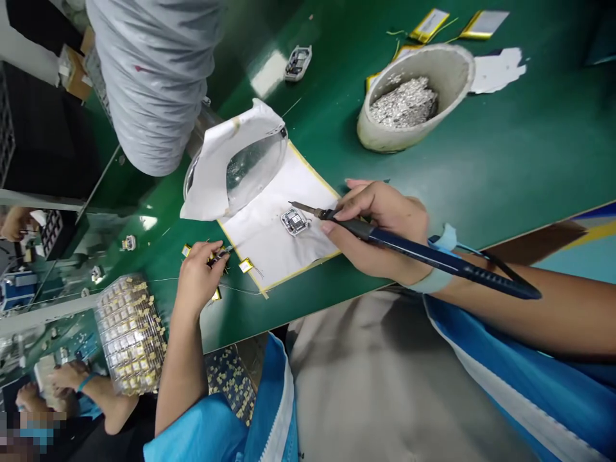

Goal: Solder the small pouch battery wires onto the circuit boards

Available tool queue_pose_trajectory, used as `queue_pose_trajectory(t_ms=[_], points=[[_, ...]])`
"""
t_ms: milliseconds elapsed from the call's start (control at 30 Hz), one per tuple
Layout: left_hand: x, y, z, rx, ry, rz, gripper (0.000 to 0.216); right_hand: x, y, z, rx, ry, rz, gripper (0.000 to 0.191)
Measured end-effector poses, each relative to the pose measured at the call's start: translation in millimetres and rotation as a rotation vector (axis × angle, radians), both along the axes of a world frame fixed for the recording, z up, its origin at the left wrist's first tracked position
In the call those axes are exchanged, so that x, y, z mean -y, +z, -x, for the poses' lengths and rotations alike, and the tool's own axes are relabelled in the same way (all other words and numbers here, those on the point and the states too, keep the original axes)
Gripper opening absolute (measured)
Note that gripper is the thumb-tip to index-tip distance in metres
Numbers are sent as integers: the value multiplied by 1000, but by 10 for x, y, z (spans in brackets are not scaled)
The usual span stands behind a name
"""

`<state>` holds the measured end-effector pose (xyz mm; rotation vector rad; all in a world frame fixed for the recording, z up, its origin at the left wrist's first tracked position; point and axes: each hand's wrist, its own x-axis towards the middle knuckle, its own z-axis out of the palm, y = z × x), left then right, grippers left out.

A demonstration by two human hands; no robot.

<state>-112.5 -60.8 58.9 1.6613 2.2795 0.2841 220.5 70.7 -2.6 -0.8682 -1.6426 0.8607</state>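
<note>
My right hand (375, 231) grips a dark blue soldering iron (414, 251), its thin tip close above a small circuit module (294, 222) lying on a yellow-edged white sheet (260, 237). I cannot tell whether the tip touches the module. My left hand (198, 277) rests at the sheet's lower edge, pinching a small dark item (220, 256) that may be tweezers. Around those fingers lie small gold-edged pouch cells with fine wires, the nearest (246, 265) on the sheet's edge.
A clear plastic dome (255, 168) with white paper stands beyond the sheet, below a grey ducting hose (154, 77). A pale tub (414, 96) holds silvery scraps. Larger pouch cells (428, 25) lie far off. A co-worker's hand (72, 378) shows lower left, near a clear tray of cells (129, 333).
</note>
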Motion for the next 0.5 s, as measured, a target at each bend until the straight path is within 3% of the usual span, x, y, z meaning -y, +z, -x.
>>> queue_pose_trajectory(t_ms=[133,267,367,500], points=[[-59,50,22,136,98,83,33,-16,20,-3,-52,4,-10,25],[-124,95,-157,181,102,-113,25,-45,31,-4,-64,11,-53,22],[-240,-29,-435,297,160,-255,27,-59,26,0,-63,20,-88,23],[-453,-250,-752,420,109,-196,29,-67,31,-4,-35,19,-95,23]])
